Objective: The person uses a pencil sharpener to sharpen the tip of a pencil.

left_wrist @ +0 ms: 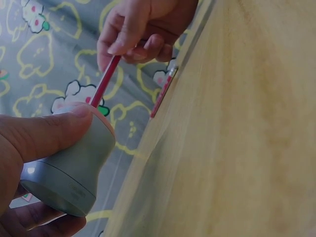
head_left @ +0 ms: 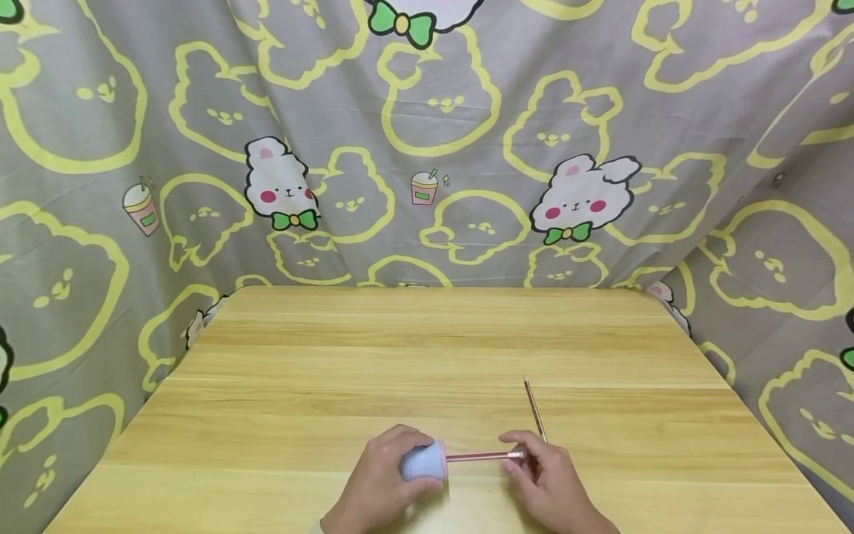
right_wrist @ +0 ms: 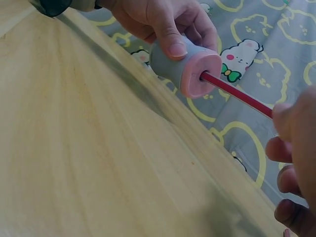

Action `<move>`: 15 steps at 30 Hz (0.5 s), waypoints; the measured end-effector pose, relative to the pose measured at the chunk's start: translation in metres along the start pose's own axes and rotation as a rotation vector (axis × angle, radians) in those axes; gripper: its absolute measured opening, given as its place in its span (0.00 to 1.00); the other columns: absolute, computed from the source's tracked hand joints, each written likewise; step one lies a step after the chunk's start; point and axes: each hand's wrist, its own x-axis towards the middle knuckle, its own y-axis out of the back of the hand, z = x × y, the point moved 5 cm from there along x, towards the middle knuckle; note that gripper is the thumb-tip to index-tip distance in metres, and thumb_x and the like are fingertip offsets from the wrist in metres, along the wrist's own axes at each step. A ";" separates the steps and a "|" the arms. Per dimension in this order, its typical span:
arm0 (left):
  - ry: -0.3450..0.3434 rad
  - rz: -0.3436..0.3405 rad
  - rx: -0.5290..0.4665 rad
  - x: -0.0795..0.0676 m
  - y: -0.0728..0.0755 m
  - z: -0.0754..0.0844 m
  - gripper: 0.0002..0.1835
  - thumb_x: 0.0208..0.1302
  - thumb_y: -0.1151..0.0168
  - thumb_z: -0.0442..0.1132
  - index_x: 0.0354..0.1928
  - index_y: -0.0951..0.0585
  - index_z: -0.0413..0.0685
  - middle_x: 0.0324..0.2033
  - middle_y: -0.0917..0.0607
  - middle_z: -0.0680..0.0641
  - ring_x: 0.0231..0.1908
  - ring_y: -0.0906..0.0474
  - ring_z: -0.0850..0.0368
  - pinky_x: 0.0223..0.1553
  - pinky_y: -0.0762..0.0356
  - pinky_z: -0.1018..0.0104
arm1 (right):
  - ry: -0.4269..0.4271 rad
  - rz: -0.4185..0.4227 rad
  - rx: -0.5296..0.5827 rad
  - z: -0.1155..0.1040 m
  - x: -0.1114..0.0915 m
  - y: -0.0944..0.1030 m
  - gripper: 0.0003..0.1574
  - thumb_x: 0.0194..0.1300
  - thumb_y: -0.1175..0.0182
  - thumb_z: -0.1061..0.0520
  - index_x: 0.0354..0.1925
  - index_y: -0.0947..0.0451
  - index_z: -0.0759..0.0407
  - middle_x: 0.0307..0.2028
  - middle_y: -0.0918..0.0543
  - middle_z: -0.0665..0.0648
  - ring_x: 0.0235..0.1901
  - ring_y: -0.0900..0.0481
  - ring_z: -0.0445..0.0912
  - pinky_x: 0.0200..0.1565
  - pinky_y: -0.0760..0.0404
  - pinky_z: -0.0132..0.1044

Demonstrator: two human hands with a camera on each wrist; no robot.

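My left hand [head_left: 383, 478] grips a pale blue pencil sharpener [head_left: 422, 461] with a pink end face [right_wrist: 201, 75], tipped on its side above the table. One end of a red striped pencil [head_left: 477, 457] sits in the hole of that pink face. At the pencil's other end, my right hand [head_left: 550, 478] pinches it between thumb and fingers. In the left wrist view the sharpener's rounded base [left_wrist: 61, 190] shows below the thumb, and the remaining fingers curl beneath it. The pencil's inserted tip is hidden inside the sharpener.
A second red pencil [head_left: 534, 408] lies on the wooden table [head_left: 373, 356], just beyond my right hand. A grey curtain [head_left: 467, 170] with yellow cartoon outlines hangs behind the table and along both sides.
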 end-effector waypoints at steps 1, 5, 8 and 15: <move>-0.002 0.002 0.001 0.000 0.000 0.000 0.21 0.47 0.22 0.42 0.44 0.18 0.46 0.41 0.18 0.53 0.38 0.23 0.61 0.33 0.23 0.71 | 0.008 0.003 0.001 -0.001 0.000 0.000 0.22 0.46 0.36 0.80 0.41 0.24 0.67 0.20 0.27 0.45 0.17 0.37 0.30 0.17 0.37 0.19; -0.012 0.014 0.010 0.000 0.000 0.001 0.22 0.46 0.22 0.42 0.44 0.18 0.46 0.41 0.18 0.53 0.37 0.23 0.62 0.33 0.23 0.71 | 0.016 0.024 -0.009 -0.001 0.001 0.001 0.22 0.45 0.37 0.82 0.35 0.25 0.62 0.17 0.30 0.45 0.17 0.39 0.30 0.17 0.39 0.18; -0.017 0.023 0.016 0.000 0.000 0.001 0.22 0.45 0.22 0.43 0.44 0.18 0.47 0.40 0.18 0.54 0.37 0.23 0.62 0.33 0.22 0.71 | -0.005 0.024 -0.028 0.000 0.001 0.001 0.23 0.47 0.37 0.81 0.34 0.25 0.57 0.17 0.31 0.43 0.18 0.40 0.29 0.17 0.40 0.18; -0.014 0.016 0.010 0.000 0.000 0.001 0.22 0.46 0.22 0.43 0.44 0.18 0.46 0.40 0.18 0.53 0.38 0.23 0.61 0.33 0.22 0.71 | -0.012 0.019 -0.050 0.006 -0.003 0.001 0.17 0.54 0.36 0.74 0.33 0.23 0.53 0.18 0.31 0.40 0.19 0.40 0.27 0.18 0.39 0.18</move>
